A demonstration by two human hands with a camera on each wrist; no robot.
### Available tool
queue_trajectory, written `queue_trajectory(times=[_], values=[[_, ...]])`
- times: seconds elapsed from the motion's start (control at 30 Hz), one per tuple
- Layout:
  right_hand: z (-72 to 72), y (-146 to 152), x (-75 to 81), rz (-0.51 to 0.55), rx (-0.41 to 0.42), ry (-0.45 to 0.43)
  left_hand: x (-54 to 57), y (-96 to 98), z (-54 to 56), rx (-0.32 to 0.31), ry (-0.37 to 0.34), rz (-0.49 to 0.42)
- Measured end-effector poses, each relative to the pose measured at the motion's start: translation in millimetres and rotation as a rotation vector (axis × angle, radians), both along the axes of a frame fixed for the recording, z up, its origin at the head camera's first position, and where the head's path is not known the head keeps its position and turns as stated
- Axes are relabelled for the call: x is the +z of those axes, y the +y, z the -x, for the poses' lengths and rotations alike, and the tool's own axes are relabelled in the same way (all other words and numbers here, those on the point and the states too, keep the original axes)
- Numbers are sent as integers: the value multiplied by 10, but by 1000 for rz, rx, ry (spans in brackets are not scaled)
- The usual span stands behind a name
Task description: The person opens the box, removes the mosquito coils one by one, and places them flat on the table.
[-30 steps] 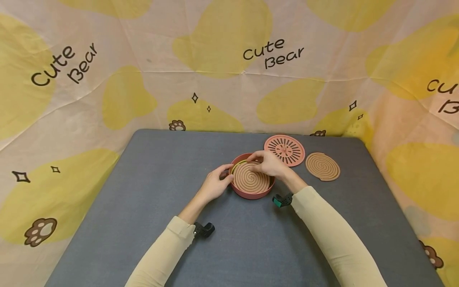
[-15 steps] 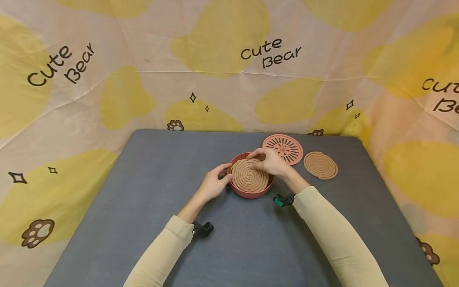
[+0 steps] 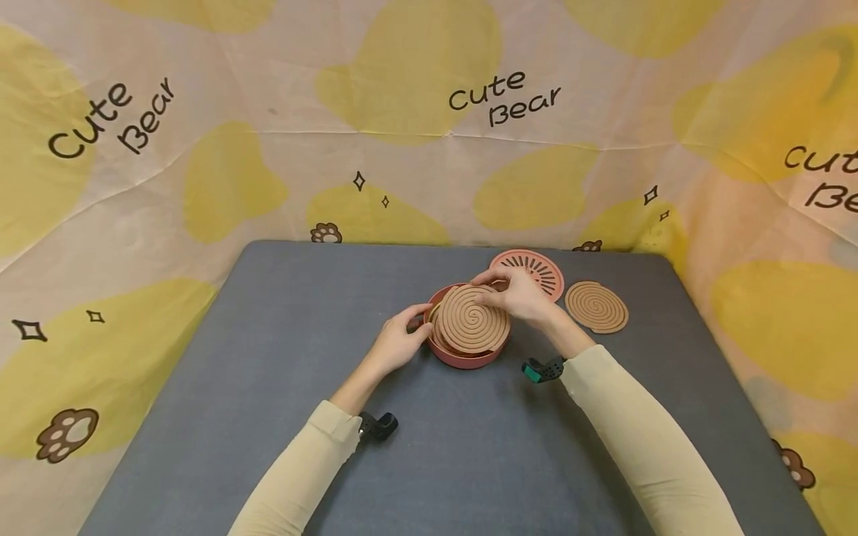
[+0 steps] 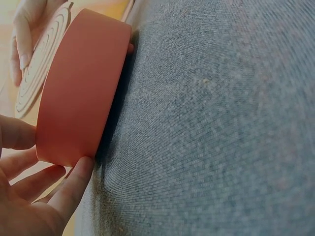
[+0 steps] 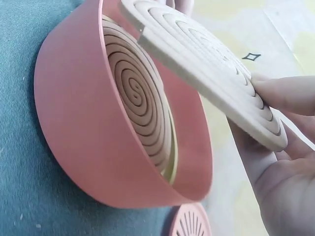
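My right hand (image 3: 526, 299) pinches a tan mosquito coil (image 3: 473, 321) by its far right edge, thumb on top and fingers beneath. The coil is tilted above a round red mosquito coil box (image 3: 462, 362). In the right wrist view, a second coil (image 5: 135, 93) lies inside the box, with a thin yellow-green edge beside it. My left hand (image 3: 395, 344) holds the box by its left side, thumb and fingers spread along the wall; in the left wrist view, fingertips (image 4: 81, 164) press low on that wall.
A pink slotted lid (image 3: 548, 274) lies behind the box, partly hidden by the right hand. To its right, another coil (image 3: 596, 307) rests on the grey-blue table (image 3: 335, 298). A printed cloth (image 3: 402, 171) hangs beyond the table's back edge.
The right hand has lifted the upper coil and shifted it slightly right, showing another coil beneath it in the box. The left hand stays on the box.
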State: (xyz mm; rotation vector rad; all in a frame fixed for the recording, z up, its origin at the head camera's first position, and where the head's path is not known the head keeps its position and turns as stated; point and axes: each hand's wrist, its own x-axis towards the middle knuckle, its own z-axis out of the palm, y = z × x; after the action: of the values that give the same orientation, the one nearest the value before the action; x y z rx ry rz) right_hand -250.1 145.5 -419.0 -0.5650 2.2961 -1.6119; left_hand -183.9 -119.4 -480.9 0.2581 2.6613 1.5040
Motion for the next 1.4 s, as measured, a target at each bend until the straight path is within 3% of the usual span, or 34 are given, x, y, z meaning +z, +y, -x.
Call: queue_trajectory(times=[0.33,0.73,1.13,1.4], values=[[-65,200,33,65,-54,-49,-5,-1,13,-3,5,-13],[-183,521,34,-3,-146,-21,-5,-3,14,-8,-7,-34],[-291,912,-47,98,-228,-104,-19,-7,1,-6,-10,-41],[-413,1225,-140,88,-295,-63,-18,-1,12,-5,-14,-38]])
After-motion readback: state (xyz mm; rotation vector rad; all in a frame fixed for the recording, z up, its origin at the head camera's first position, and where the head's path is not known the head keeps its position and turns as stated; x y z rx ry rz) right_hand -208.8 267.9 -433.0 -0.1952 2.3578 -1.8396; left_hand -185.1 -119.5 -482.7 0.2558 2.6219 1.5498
